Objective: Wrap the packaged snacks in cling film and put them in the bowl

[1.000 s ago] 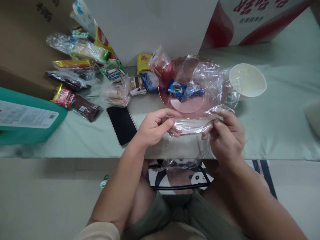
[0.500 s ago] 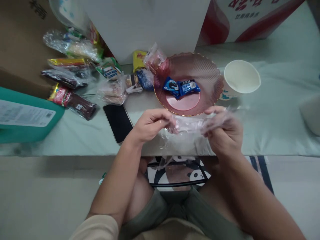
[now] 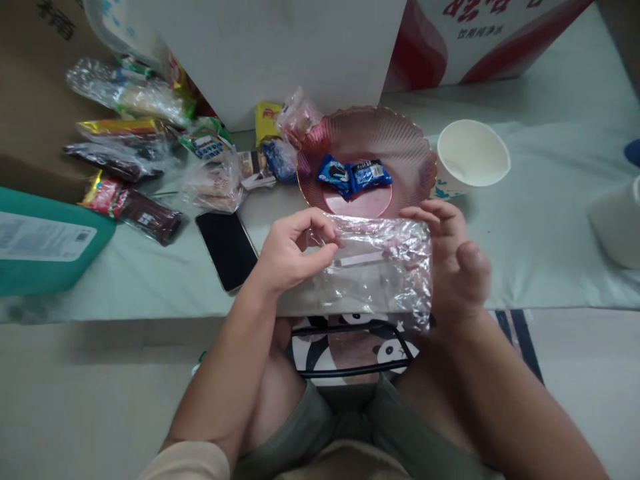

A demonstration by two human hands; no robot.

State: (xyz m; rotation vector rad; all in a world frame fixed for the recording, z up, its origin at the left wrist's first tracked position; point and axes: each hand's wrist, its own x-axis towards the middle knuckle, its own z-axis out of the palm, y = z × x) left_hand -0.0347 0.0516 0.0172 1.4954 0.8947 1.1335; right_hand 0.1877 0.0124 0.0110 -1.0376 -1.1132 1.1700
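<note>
At the near edge of a tabletop [image 3: 540,207] covered in pale green cloth, a crinkled rectangular bag of transparent plastic film [image 3: 377,290] hangs between the person's two bare hands. The left hand [image 3: 297,250] has its grip on the bag's upper left corner, pinching the film with the thumb in front; the bag spreads from there toward the right, its lower edge overlapping the tabletop's front edge in view. The right hand [image 3: 455,267] is just beside the bag's right side, its grip released, thumb raised apart from the loosely curved fingers; whether its fingertips touch the film, I cannot tell. A narrow whitish strip [image 3: 361,259] shows across the bag's upper half. Just beyond the bag stands a round, translucent pink bowl with ribbed walls and a scalloped gold rim [image 3: 413,150], and two shiny blue packets [image 3: 354,177] lie side by side at its bottom. Close to the bowl's right side is a round white paper cup with a blue pattern [image 3: 474,157], its mouth facing up. Left of the bowl, a black rectangular phone [image 3: 227,252] lies flat near the left hand.
</note>
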